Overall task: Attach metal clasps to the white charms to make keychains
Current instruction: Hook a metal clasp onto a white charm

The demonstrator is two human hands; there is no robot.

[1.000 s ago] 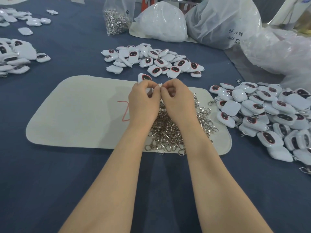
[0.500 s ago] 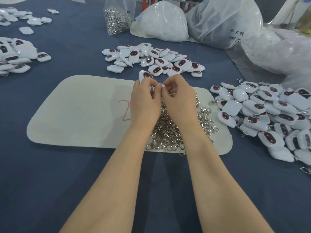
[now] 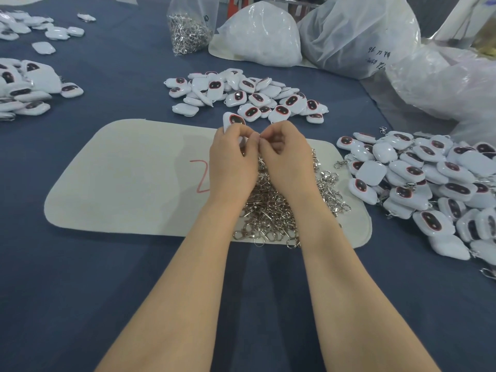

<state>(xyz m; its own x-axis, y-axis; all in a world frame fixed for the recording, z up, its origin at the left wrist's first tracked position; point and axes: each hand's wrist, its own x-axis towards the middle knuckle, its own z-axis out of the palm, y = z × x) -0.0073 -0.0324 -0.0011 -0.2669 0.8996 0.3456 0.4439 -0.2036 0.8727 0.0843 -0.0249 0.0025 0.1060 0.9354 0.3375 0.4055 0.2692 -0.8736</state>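
Note:
My left hand (image 3: 232, 159) grips a white charm (image 3: 233, 120) with a dark red-rimmed face, which sticks up above the fingers. My right hand (image 3: 285, 154) pinches something small at the charm's edge, fingertips meeting the left thumb; the clasp itself is hidden by the fingers. Both hands hover over a heap of loose metal clasps (image 3: 271, 210) lying on a cream felt mat (image 3: 128, 178). A pile of bare charms (image 3: 247, 95) lies just beyond the mat. At the right lies a larger pile of charms with clasps (image 3: 429, 183).
More charms lie at the far left (image 3: 24, 89). A clear bag of clasps (image 3: 189, 30) and several white plastic bags (image 3: 357, 36) stand at the back and right on the blue tablecloth (image 3: 80, 291). A red mark (image 3: 200, 175) shows on the mat.
Both hands stay together over the clasp heap, with only small finger movements on the charm. Nothing else has shifted.

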